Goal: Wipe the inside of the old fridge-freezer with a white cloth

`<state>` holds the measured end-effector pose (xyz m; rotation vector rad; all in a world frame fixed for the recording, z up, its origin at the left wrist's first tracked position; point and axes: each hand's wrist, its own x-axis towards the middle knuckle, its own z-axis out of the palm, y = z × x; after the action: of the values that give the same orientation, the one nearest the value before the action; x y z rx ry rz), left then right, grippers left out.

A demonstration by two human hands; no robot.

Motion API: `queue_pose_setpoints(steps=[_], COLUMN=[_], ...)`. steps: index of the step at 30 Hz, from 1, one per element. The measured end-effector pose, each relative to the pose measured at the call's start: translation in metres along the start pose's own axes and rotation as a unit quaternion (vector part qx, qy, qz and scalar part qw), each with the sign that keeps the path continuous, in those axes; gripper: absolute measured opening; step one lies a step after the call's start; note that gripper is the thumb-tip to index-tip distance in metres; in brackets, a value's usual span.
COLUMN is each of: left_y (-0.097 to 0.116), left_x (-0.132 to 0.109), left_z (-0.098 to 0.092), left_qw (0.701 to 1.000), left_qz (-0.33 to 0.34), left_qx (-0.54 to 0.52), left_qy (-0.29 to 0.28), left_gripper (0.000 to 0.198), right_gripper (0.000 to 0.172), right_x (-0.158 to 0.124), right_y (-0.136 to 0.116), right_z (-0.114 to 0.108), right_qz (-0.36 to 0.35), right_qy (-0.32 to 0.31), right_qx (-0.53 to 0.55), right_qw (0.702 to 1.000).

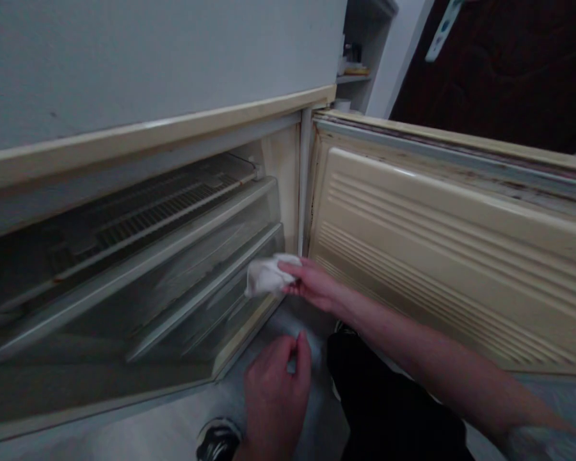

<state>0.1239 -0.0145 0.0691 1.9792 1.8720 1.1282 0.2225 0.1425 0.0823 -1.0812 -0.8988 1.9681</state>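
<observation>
My right hand [312, 285] pinches a crumpled white cloth [267, 275] and holds it against the right end of the clear drawer front [192, 269] in the open lower compartment of a fridge. My left hand [276, 390] hovers low above the floor in front of the fridge. Its fingers are curled together around something small and pale that I cannot make out.
The cream fridge door [436, 256] stands swung open on the right, its ribbed inner panel facing me. A wire shelf [163, 205] sits above the drawers. My dark trouser leg [384, 397] and a shoe [216, 442] are below. A shelf unit [360, 57] stands behind.
</observation>
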Motion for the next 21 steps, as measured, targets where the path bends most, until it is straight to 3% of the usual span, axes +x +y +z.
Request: queue_pose_setpoints(steps=[3,6,8,10,13,21], left_y=[0.004,0.007,0.006,0.004,-0.001,-0.009], left_x=[0.005,0.007,0.007,0.007,0.006,0.003], left_z=[-0.002,0.000,0.001,0.002,0.000,-0.007], left_qw=[1.000,0.999,0.998,0.998,0.998,0.998], left_qz=[0.005,0.038,0.049,0.042,0.025,0.017], left_qx=[-0.015,0.000,0.008,0.013,0.017,0.027], left_qy=[-0.001,-0.021,-0.029,-0.042,-0.058,-0.056], left_gripper=[0.038,0.039,0.040,0.039,0.037,0.035], right_gripper=[0.031,0.037,0.036,0.027,0.018,0.019], right_x=[0.028,0.071,0.094,0.106,0.105,0.108], right_y=[-0.076,-0.132,-0.152,-0.157,-0.146,-0.103], right_z=[0.024,0.040,0.045,0.047,0.045,0.027], right_qz=[-0.241,-0.441,-0.500,-0.515,-0.513,-0.480], right_qy=[0.068,0.133,0.188,0.243,0.280,0.359], right_qx=[-0.090,-0.223,-0.304,-0.365,-0.419,-0.446], right_qw=[0.964,0.859,0.789,0.737,0.695,0.665])
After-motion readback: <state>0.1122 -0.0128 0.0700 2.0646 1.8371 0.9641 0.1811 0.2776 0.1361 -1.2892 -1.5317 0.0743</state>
